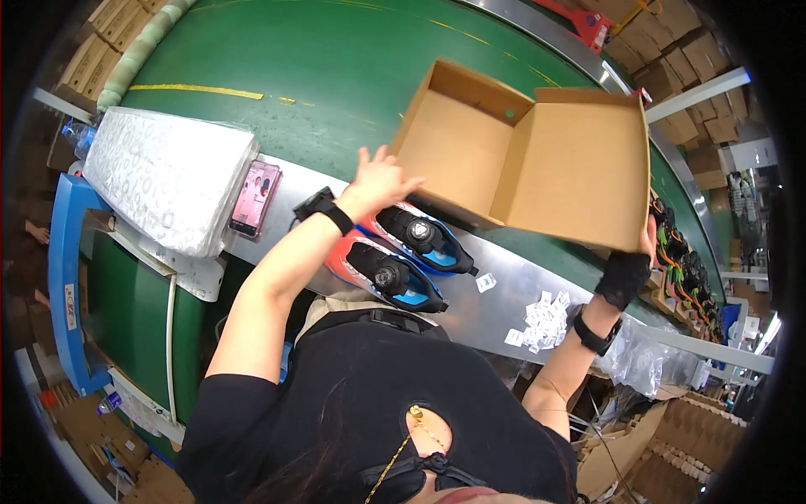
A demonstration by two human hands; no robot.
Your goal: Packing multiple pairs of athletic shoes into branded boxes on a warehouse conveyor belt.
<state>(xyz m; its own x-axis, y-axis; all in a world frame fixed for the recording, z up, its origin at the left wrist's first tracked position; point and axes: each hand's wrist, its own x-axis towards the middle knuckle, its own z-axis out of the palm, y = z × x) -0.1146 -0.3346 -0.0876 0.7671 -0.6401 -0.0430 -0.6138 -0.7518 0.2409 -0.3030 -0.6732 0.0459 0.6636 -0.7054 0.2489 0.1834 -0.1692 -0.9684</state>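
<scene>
An open brown cardboard shoe box (pixel 470 143) with its hinged lid (pixel 579 164) hangs in the air above a metal worktop (pixel 504 290). My left hand (pixel 379 181) presses its fingers against the box's near left side. My right hand (pixel 631 265), in a black fingerless glove, grips the lid's lower right corner. Under the box lie two black, blue and red shoes (pixel 395 277) (pixel 424 238) with round dial closures, side by side on the worktop.
A pink phone (pixel 254 197) lies on the worktop beside a stack of white patterned sheets (pixel 168 172). Small white paper tags (pixel 541 319) are scattered at the right. A green conveyor belt (pixel 327 76) runs behind. More shoes (pixel 684 269) and clear plastic bags (pixel 642 357) sit far right.
</scene>
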